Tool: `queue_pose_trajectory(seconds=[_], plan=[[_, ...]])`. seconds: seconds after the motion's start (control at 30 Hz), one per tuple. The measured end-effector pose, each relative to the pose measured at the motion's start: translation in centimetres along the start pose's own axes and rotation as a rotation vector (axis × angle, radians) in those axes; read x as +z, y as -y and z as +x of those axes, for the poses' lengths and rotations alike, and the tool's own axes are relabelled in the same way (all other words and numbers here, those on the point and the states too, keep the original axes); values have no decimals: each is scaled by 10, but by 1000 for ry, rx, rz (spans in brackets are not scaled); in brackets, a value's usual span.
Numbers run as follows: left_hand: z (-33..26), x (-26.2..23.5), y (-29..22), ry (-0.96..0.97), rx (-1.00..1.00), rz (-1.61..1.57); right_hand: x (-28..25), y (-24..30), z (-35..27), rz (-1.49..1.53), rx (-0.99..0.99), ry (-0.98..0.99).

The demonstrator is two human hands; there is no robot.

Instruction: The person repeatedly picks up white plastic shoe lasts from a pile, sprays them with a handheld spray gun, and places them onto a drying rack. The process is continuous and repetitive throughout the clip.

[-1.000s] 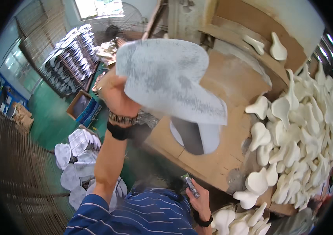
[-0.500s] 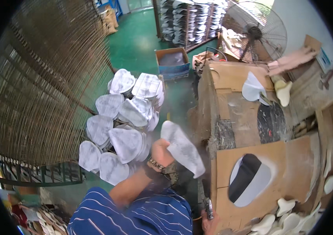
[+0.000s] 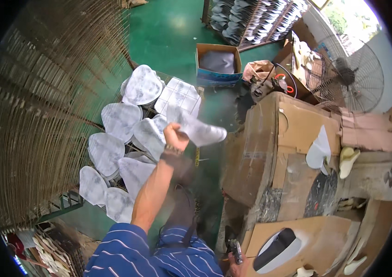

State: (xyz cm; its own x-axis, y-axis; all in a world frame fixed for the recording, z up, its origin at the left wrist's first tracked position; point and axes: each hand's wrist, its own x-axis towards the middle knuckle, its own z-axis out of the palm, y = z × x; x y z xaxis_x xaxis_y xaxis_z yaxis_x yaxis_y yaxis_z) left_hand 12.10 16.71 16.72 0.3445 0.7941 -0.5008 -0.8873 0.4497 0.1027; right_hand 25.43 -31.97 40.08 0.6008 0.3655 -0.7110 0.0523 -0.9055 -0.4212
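A tall screen of thin brown rods (image 3: 57, 120) fills the person's left. Opposite is a workbench (image 3: 251, 157) covered with cardboard. A rack (image 3: 256, 21) of many dark and pale pieces stands at the back, and a wire-caged fan (image 3: 362, 76) beyond the bench. Stacks of grey-white rounded pieces (image 3: 121, 121) lie low between screen and bench.

An open cardboard box with blue sides (image 3: 219, 79) contains a dark grey sheet-like thing (image 3: 217, 62). Near it, a brown carton (image 3: 307, 93) has cream pieces (image 3: 303, 54) in or on it; I cannot tell which. The contents of a pinkish bag (image 3: 257, 70) beside the box are unclear.

A curved grey-white piece (image 3: 203, 132) is held in the air near the stacks, its free end toward the bench. On the cardboard lies a white piece with a dark band (image 3: 276, 251). The left hand (image 3: 176, 137) grips the curved piece by its near edge. The right hand (image 3: 236, 268), partly cut off, is closed on a small metal tool (image 3: 236, 252).
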Motion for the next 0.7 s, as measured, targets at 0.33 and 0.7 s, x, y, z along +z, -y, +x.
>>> queue_pose_trajectory(seconds=[0.33, 0.7], plan=[[181, 21, -76, 50, 147, 42, 38, 110, 80, -69, 139, 73], [273, -213, -135, -784, 378, 1165, 50, 99, 124, -284, -268, 140]])
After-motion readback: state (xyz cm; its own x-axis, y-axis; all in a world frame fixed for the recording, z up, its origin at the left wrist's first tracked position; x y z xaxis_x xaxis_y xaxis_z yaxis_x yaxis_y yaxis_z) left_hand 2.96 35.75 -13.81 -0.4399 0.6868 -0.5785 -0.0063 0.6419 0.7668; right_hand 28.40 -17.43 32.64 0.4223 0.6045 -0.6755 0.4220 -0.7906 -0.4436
